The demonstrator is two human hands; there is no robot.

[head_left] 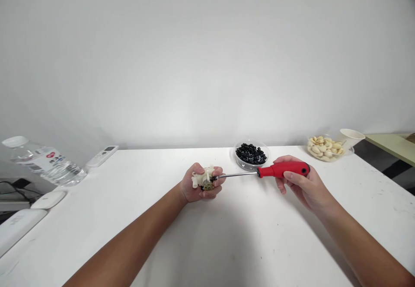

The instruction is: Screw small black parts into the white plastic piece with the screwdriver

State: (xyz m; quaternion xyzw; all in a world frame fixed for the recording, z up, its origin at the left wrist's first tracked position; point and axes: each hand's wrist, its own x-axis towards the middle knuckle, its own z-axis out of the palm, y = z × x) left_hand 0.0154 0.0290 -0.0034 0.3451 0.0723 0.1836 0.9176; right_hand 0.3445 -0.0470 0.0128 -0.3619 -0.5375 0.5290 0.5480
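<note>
My left hand [191, 187] is closed around a small cream plastic part [205, 176] with stubby tubes and a brass-coloured, dark-edged underside; its exact kind I cannot make out. In my right hand [304, 187] lies the red handle of a screwdriver [283, 170], gripped between thumb and fingers. The metal shaft runs leftward, nearly level, and its tip meets the side of the cream part by my left fingers. Both hands are above the white table. My left fingers hide part of the piece, and the exact contact at the tip is too small to see.
Behind the screwdriver stands a clear dish [251, 154] of small black pieces. At the back right, a clear bowl [324, 148] holds pale oval pieces beside a paper cup [350, 138]. To the left are a water bottle [48, 161], a remote control [103, 156] and a white mouse [48, 199].
</note>
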